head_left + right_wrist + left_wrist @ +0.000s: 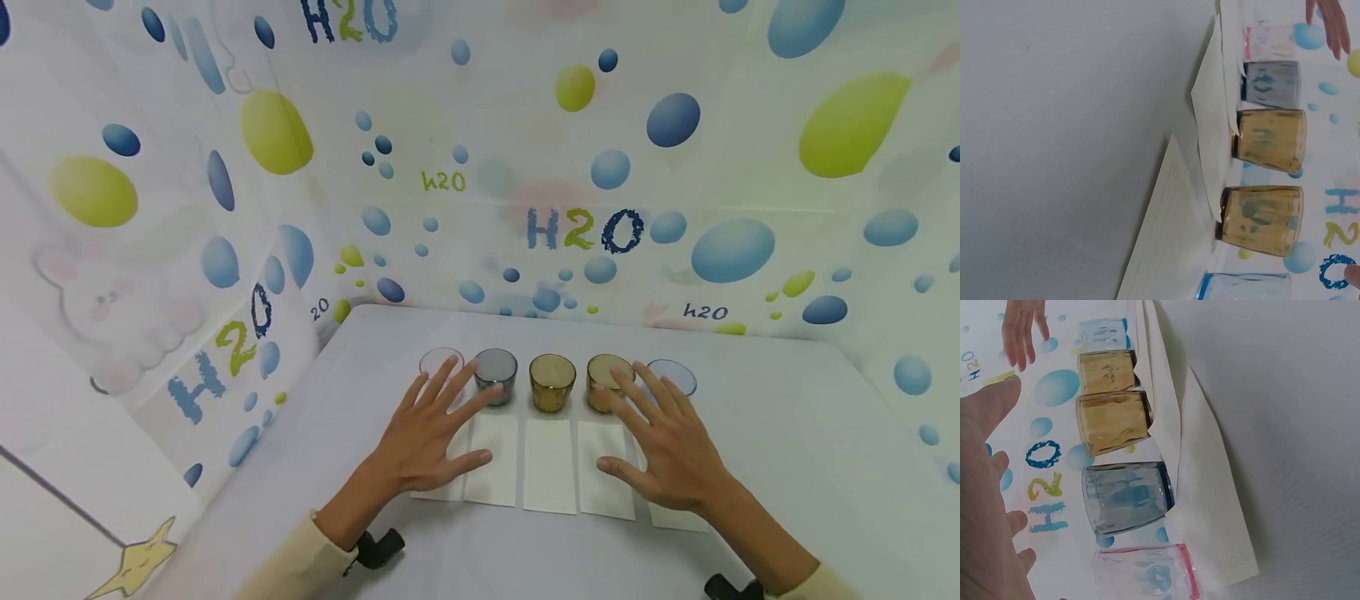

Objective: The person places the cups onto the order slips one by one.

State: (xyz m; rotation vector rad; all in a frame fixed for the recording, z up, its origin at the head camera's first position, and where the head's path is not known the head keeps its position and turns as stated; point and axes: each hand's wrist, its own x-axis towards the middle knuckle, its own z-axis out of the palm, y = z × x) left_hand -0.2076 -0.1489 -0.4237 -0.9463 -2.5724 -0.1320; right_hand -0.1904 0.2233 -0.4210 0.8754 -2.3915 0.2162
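My left hand (429, 437) hovers over the left part of the row of glasses with its fingers spread, holding nothing. My right hand (671, 454) is spread likewise over the right end. From left to right stand a clear pink-tinted glass (1147, 572), a grey glass (495, 367), an amber glass (552, 383), another amber glass (1263, 219) and a clear blue-tinted glass (681, 377). Fingers partly cover the outer glasses in the head view. Before the glasses lie several cream paper slips (550, 467), some partly beneath the hands.
A white-covered table (780, 433) bears everything. Behind it and at the left hangs a white sheet (495, 108) printed with coloured drops and lettering. Dark wrist devices (381, 548) sit below both wrists. In the left wrist view the slips' near edges look raised.
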